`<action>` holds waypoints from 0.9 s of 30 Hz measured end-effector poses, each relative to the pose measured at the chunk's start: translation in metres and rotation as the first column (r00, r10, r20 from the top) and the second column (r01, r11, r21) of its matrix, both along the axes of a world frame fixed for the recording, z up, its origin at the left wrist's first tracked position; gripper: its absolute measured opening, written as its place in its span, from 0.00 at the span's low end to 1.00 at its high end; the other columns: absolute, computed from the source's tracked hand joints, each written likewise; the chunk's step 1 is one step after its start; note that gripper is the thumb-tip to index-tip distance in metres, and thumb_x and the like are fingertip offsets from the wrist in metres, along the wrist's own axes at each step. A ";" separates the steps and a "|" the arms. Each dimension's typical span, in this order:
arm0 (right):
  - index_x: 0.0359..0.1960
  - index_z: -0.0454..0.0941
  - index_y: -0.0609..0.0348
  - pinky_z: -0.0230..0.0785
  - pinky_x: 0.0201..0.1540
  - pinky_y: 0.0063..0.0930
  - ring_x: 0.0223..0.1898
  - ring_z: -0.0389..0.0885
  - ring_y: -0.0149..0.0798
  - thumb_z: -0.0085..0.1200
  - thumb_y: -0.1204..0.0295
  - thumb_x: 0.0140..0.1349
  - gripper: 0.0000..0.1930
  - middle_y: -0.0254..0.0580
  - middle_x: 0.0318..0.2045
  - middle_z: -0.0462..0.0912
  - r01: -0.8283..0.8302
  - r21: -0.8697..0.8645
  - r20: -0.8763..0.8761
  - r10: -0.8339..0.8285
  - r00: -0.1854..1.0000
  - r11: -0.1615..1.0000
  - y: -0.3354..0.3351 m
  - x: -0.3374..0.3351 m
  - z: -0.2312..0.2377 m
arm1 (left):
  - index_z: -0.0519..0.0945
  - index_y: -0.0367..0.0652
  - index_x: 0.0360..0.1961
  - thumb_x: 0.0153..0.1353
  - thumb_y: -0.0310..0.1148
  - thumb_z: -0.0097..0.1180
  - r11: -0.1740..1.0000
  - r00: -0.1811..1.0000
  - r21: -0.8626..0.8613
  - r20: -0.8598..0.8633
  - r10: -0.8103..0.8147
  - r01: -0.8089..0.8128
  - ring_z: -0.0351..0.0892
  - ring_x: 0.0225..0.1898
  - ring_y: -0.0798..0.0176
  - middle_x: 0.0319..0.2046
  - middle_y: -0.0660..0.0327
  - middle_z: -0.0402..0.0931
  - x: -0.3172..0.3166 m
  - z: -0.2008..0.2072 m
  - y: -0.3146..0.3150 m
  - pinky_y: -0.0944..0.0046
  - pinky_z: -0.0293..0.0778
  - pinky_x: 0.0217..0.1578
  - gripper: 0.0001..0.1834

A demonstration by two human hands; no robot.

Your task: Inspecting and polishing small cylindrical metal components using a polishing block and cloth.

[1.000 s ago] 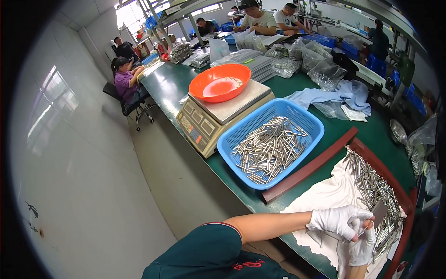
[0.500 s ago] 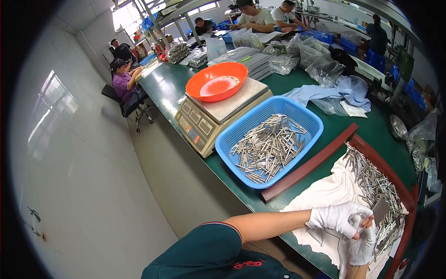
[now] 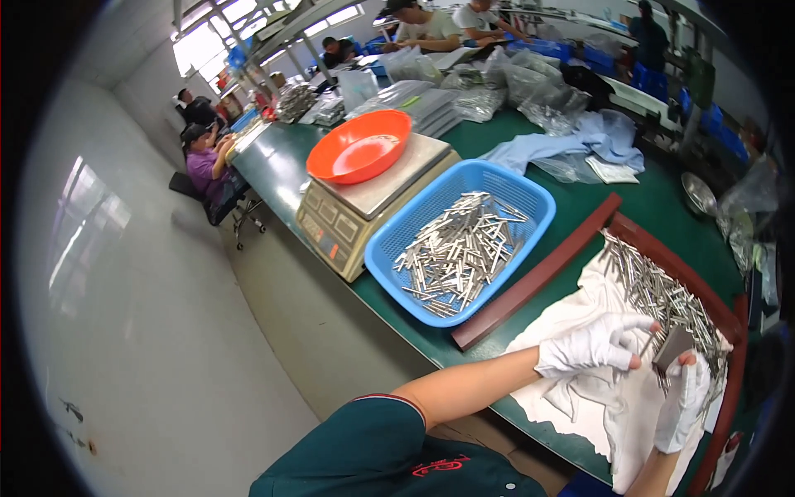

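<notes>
Down at the near end of the green table (image 3: 567, 200), the left hand (image 3: 590, 344) spreads its gloved fingers, nothing showing between them, while the right hand (image 3: 683, 404) curls beside a grey block (image 3: 673, 346), gripping it or not, I can't tell! One heap of pins (image 3: 464, 253) already sits in the blue basket (image 3: 381, 272), with plenty of loose pins (image 3: 662, 291) left on the white cloth (image 3: 571, 311)

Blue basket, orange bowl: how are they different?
The blue basket is longish with little holes; the orange bowl is round without visible holes. The basket sits on the green table; the bowl sits on the scale. The basket holds many metal rods; the bowl doesn't. Both are open on top.
</notes>
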State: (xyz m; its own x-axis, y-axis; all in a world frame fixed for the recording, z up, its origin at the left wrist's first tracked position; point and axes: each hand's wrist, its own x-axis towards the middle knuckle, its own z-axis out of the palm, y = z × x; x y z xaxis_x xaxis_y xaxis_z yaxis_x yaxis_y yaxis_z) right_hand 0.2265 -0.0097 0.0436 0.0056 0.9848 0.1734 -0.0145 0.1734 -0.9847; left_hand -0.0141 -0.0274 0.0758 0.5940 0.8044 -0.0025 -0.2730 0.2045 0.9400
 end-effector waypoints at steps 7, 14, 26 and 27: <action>0.41 0.76 0.65 0.69 0.39 0.26 0.35 0.79 0.36 0.58 0.69 0.58 0.13 0.45 0.34 0.80 0.087 0.441 0.578 -0.357 0.734 0.893 0.029 0.009 0.027 | 0.63 0.36 0.63 0.45 0.39 0.70 0.938 0.937 -0.042 0.050 0.345 -0.343 0.70 0.29 0.74 0.27 0.67 0.71 -0.022 -0.015 0.011 0.74 0.68 0.31 0.44; 0.46 0.74 0.66 0.68 0.49 0.39 0.45 0.76 0.50 0.66 0.59 0.44 0.30 0.50 0.43 0.77 -0.072 0.092 0.888 -0.049 0.456 0.993 0.014 0.032 0.040 | 0.63 0.33 0.61 0.39 0.49 0.74 0.958 0.959 -0.023 -0.009 0.284 -0.284 0.64 0.18 0.75 0.16 0.70 0.66 -0.001 -0.032 0.017 0.74 0.60 0.23 0.52; 0.61 0.62 0.63 0.59 0.60 0.43 0.58 0.66 0.54 0.71 0.56 0.33 0.50 0.49 0.59 0.66 0.007 0.112 0.941 -0.108 0.321 0.994 0.008 0.026 0.046 | 0.65 0.38 0.62 0.42 0.47 0.72 0.971 0.984 -0.201 0.100 0.148 -0.126 0.61 0.15 0.73 0.14 0.69 0.64 0.001 -0.032 0.008 0.71 0.58 0.22 0.47; 0.61 0.62 0.62 0.57 0.61 0.43 0.59 0.65 0.53 0.71 0.59 0.32 0.50 0.49 0.59 0.66 0.000 0.104 0.959 -0.100 0.266 0.995 0.005 0.022 0.049 | 0.66 0.38 0.61 0.42 0.47 0.72 0.973 0.984 -0.192 0.095 0.149 -0.129 0.61 0.15 0.72 0.14 0.69 0.64 0.000 -0.033 0.009 0.71 0.58 0.23 0.47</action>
State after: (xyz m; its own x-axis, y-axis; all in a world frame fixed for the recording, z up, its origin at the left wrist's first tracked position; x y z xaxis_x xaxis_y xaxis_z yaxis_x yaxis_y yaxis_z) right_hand 0.2483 -0.0052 0.0923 -0.1654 0.9742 0.1535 0.9455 0.2009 -0.2562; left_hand -0.0138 -0.0182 0.0430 0.4812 0.8708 -0.1005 -0.4087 0.3243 0.8531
